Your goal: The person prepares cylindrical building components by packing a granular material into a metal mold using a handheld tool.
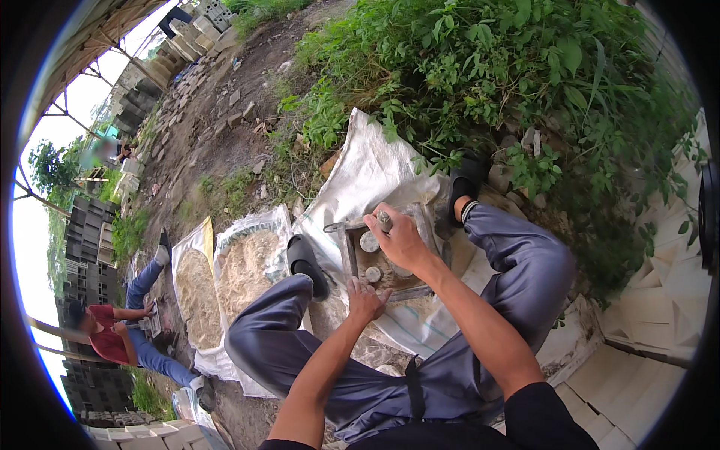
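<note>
Between my feet, a square wooden frame (346, 253) lies on a white woven sack (360, 161). Inside it are grey round pieces, among them a far disc (369, 241) and a near disc (373, 274), set in brownish material. My right hand (401, 244) is closed around a short, grey rod-like tool (385, 220) over the frame's far part; its lower end is hidden. At the frame's near left corner rests my left hand (365, 301), fingers stretched and thumb apart, beside the near disc. It appears to hold nothing.
To the left stand two open sacks of pale powder, a nearer sack (251, 259) and a farther sack (199, 300). Beyond them sits another person (112, 334) in a red shirt. Dense green plants (480, 67) grow ahead. Pale stacked blocks (645, 322) lie at the right.
</note>
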Available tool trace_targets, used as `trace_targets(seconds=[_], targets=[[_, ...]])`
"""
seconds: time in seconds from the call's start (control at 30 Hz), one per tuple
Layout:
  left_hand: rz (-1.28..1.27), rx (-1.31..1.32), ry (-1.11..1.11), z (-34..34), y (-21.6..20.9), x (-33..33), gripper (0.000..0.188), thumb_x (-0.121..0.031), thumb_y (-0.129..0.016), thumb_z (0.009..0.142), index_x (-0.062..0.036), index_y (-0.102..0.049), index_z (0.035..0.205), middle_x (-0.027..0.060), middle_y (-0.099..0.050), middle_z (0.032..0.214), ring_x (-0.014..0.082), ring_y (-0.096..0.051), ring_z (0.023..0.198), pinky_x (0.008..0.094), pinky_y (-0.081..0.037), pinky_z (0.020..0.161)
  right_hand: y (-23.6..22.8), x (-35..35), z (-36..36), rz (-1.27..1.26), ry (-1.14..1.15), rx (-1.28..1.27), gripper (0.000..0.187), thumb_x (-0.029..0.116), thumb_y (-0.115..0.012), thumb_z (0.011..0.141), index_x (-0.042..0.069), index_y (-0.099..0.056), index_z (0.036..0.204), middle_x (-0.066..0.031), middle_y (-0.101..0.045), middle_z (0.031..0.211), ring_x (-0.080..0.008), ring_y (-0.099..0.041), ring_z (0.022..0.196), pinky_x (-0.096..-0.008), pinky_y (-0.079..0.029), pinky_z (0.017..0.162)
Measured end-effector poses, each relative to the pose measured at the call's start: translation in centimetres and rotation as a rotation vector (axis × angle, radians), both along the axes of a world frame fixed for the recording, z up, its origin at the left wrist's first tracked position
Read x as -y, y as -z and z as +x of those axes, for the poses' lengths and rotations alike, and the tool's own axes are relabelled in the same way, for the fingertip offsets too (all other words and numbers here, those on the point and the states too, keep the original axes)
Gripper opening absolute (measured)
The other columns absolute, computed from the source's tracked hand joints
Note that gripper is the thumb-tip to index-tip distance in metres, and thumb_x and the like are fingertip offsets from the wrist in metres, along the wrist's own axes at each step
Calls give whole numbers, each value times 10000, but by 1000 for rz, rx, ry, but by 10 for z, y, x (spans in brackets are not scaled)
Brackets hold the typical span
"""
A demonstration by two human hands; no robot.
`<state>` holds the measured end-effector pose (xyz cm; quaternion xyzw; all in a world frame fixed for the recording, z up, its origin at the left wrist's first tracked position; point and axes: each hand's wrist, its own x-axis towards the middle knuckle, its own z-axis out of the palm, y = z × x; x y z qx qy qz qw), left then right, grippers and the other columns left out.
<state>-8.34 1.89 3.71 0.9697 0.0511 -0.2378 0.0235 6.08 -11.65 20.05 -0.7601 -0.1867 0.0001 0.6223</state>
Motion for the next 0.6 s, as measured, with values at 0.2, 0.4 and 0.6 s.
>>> trace_targets(seconds=[0.2, 0.4, 0.6], targets=[[-118, 148, -263, -1, 18, 41, 711, -521, -436, 930, 154, -541, 1129, 337, -611, 1090, 475, -515, 1148, 539, -245, 1096, -8, 4, 2, 2, -22, -46, 295, 311, -582, 941, 16, -574, 927, -197, -567, 676, -362, -560, 642, -412, -435, 628], [-448, 55, -218, 11, 10, 62, 494, -387, -468, 940, 76, -576, 1073, 318, -633, 1029, 440, -624, 966, 516, -448, 905, -9, 4, 1, -51, -32, -47, 276, 293, -580, 944, 18, -569, 930, -216, -589, 709, -408, -580, 699, -415, -447, 653], [-199, 431, 284, 27, -11, 40, 381, -265, -513, 901, 55, -548, 1106, 230, -607, 949, 440, -562, 1012, 491, -450, 893, 7, 8, 5, -54, 5, -22, 286, 307, -578, 950, 22, -564, 924, -174, -545, 649, -271, -562, 605, -384, -433, 610]])
